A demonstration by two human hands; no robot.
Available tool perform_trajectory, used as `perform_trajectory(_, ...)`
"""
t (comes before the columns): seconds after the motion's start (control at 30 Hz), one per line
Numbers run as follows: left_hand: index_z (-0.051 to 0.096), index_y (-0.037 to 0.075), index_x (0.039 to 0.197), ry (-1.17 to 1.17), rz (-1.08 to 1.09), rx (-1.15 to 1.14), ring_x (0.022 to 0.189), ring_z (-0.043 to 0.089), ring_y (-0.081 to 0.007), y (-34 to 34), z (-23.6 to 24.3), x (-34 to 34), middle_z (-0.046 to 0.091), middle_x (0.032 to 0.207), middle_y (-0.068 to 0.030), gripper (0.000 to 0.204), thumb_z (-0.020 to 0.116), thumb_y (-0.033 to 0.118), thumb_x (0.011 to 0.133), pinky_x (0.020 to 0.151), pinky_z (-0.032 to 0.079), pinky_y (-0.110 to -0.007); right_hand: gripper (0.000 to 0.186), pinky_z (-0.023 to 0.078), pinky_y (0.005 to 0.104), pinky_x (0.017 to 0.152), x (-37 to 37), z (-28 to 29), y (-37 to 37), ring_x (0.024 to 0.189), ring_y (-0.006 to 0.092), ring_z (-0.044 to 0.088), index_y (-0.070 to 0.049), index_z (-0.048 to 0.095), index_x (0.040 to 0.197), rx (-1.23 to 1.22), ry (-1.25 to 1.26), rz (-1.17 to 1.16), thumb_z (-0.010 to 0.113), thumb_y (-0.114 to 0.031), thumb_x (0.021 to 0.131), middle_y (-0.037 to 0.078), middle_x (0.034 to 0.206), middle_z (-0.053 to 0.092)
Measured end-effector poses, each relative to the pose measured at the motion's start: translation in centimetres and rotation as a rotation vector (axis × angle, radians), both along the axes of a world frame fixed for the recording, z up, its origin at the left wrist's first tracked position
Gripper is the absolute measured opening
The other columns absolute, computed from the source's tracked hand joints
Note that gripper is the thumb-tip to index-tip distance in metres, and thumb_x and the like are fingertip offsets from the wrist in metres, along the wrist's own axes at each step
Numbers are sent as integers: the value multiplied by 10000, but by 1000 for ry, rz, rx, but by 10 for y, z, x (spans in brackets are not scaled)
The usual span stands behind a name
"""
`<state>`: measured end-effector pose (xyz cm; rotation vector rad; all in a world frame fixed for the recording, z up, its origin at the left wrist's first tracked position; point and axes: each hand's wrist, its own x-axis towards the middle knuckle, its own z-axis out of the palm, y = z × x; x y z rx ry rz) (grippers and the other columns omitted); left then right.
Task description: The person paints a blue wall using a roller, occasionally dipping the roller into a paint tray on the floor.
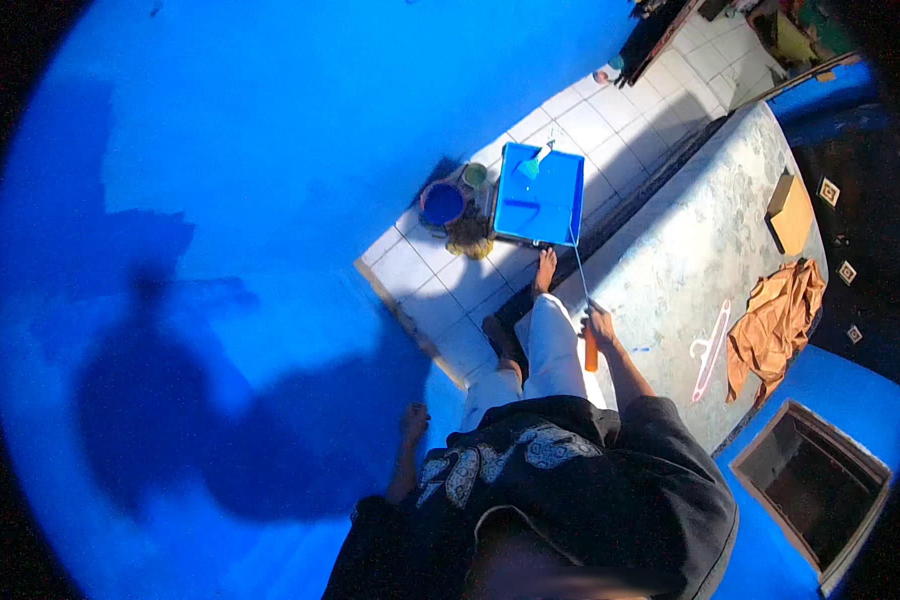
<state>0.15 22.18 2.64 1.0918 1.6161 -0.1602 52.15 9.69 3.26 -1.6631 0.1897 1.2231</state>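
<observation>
My right hand [599, 324] is closed around a paint roller [591, 352] with an orange handle. Its thin metal rod reaches forward into a blue paint tray [501, 180], where a dark blue bar, seemingly the roller head, lies low in the tray. Across the tray's far edge rests a paintbrush [531, 167] with a pale handle and teal bristles. Beside the blue wall [300, 120], my left hand [415, 419] hangs low with its fingers curled and nothing visible in them.
Left of the tray stand a bucket of blue paint [443, 203] and a small green-topped can [474, 176]. A grey ledge [660, 270] on the right bears a pink hanger [710, 350], brown cloth [776, 318] and tan box [790, 217]. My bare feet are near the tray on white tiles.
</observation>
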Motion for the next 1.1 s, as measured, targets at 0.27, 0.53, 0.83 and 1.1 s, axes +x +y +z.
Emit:
perform_trajectory(0.27,558,-12,1065,7,-103,6,672,624,-173,-40,22,-47,656,825,-108,336,590,286,913,568,502,-319,497,485,308,404,-4,-122,28,447,147,542,-81,412,1392,56,-400,274,517,-144,910,66,612,579)
perform_trajectory(0.53,568,4,1078,85,2,-150,720,638,-174,-49,43,14,672,851,-105,332,574,301,932,622,509,-321,541,489,316,403,-17,-135,23,457,160,585,-109,461,1378,-363,-386,361,561,-99,846,71,582,593)
perform_trajectory(0.83,569,7,1046,-87,-62,-8,725,625,-160,-5,54,52,665,850,-98,292,550,281,948,637,498,-313,481,507,509,627,-41,-86,43,711,406,654,-193,564,1289,-511,-636,318,541,-202,809,236,773,663)
perform_trajectory(1.1,582,6,1023,16,-125,-53,696,630,-172,-12,47,41,656,804,-94,270,567,261,938,639,513,-323,583,531,450,708,14,-60,93,770,391,670,-175,468,1391,-476,-719,367,533,-150,812,275,825,661)
